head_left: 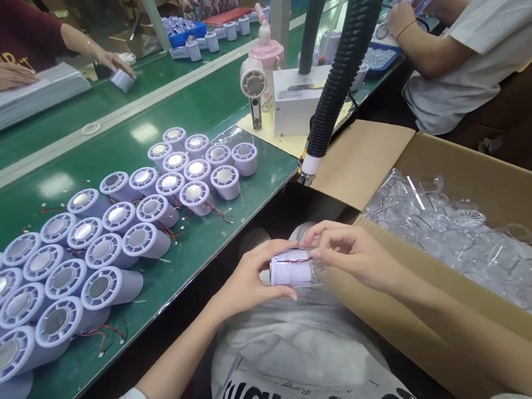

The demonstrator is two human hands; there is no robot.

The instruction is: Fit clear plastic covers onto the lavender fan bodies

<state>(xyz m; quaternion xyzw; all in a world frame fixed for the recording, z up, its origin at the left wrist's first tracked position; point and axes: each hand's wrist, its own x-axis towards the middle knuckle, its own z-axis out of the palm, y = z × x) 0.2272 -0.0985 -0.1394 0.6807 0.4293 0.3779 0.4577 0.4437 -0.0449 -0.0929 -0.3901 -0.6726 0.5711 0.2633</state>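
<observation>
Over my lap, my left hand (pixel 250 279) wraps its fingers round a pale lilac cylinder (pixel 290 270) that has thin red wires across it. My right hand (pixel 352 252) pinches the right end of the same cylinder, where a clear plastic piece (pixel 316 270) sits; how it joins the cylinder is hard to make out. Both hands are closed on it, just left of the cardboard box's near edge.
Several lilac cylinders (pixel 104 248) with silver tops lie in rows on the green table (pixel 213 108). A cardboard box (pixel 487 188) of clear plastic parts (pixel 453 232) stands at my right. A black ribbed hose (pixel 348 49), a white machine (pixel 296 99) and other people's arms (pixel 427 48) are beyond.
</observation>
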